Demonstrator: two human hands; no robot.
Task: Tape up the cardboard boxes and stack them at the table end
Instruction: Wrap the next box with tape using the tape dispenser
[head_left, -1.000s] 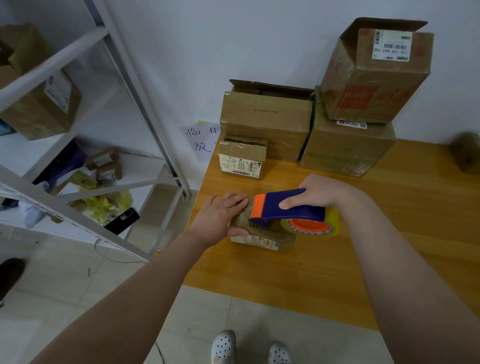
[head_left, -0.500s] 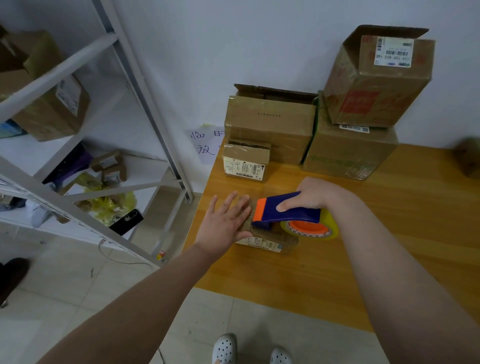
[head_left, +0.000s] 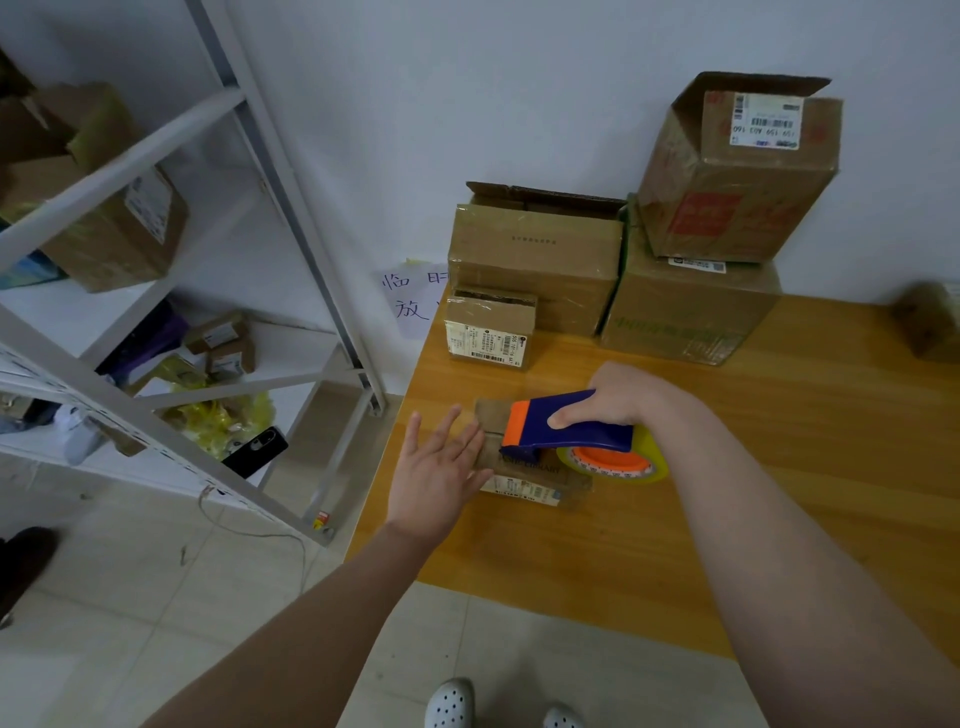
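I see my right hand (head_left: 618, 397) gripping the tape dispenser (head_left: 566, 431) on the small box (head_left: 524, 462) near the table (head_left: 779, 493) edge; my left hand (head_left: 434, 467), fingers spread, touches the box's left side

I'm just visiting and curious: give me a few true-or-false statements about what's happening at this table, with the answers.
1. The right hand grips the blue tape dispenser. True.
2. The left hand holds scissors. False: it is open, fingers spread, at the small flat box's end.
3. A box with raised flaps sits on a larger box by the wall. True.
4. The table is white. False: it is orange-brown wood.
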